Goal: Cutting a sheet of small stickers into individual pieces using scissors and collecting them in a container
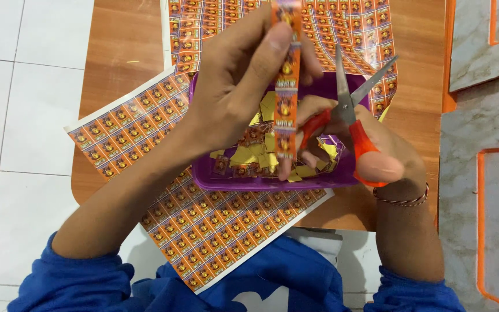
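My left hand (pixel 235 81) pinches the top of a long orange sticker strip (pixel 286 110) that hangs down over a purple tray (pixel 203 173). My right hand (pixel 376 156) holds red-handled scissors (pixel 347 110), their blades apart and pointing up just right of the strip. The tray holds several cut orange stickers and yellow paper scraps (pixel 255 153).
A sheet of orange stickers (pixel 203 225) lies on the wooden board (pixel 122 52) under and in front of the tray. Another sticker sheet (pixel 353 29) lies behind it. White tiled floor (pixel 24 115) is at the left, marbled tiles (pixel 486 115) at the right.
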